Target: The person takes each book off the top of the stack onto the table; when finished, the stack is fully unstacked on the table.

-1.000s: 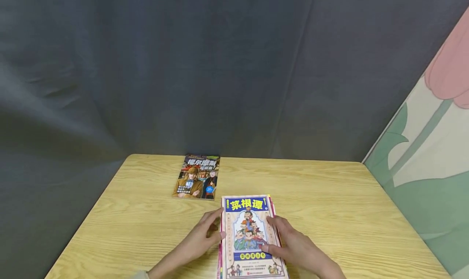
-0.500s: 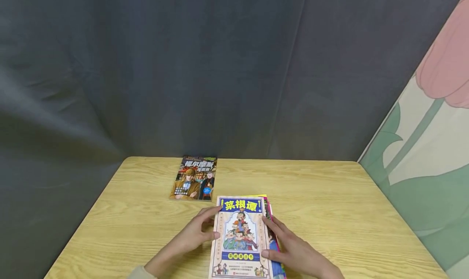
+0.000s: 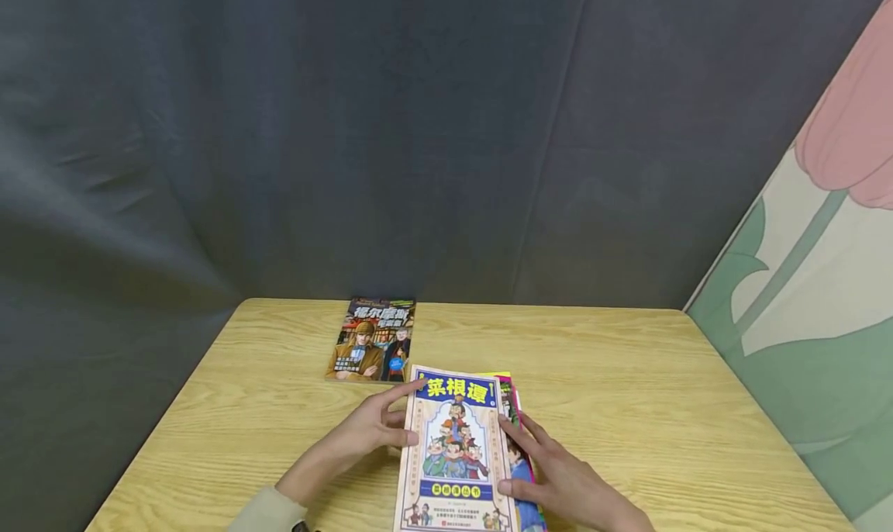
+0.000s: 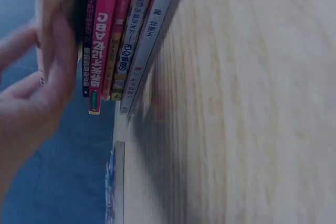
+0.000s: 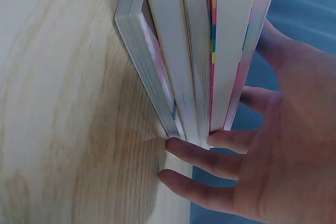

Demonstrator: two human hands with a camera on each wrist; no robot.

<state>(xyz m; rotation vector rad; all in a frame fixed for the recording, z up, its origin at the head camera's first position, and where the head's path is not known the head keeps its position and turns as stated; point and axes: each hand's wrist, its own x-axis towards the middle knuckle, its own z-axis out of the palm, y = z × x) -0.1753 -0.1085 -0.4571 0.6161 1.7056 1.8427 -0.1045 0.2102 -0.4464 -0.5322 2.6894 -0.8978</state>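
A thick stack of books (image 5: 194, 56) lies flat near the front of the table. On top is a cream book with a blue title band (image 3: 456, 447). My left hand (image 3: 373, 431) grips this top book by its left edge, index finger over the cover's far corner and thumb on the side. In the left wrist view the book stands slightly off the several spines (image 4: 107, 40) below. My right hand (image 3: 561, 470) rests along the stack's right side, fingers extended against the page edges and thumb at the cover's edge. A pink and blue cover (image 3: 519, 470) shows underneath on the right.
A dark comic-style book (image 3: 370, 342) with a detective on its cover lies farther back on the wooden table (image 3: 628, 408). Behind the table hangs a dark curtain (image 3: 391, 144), and a tulip-patterned cloth (image 3: 830, 299) hangs at right.
The top book has slid left across the stack, uncovering the cover below on the right, and its far left corner has risen. My left index finger now reaches farther over it.
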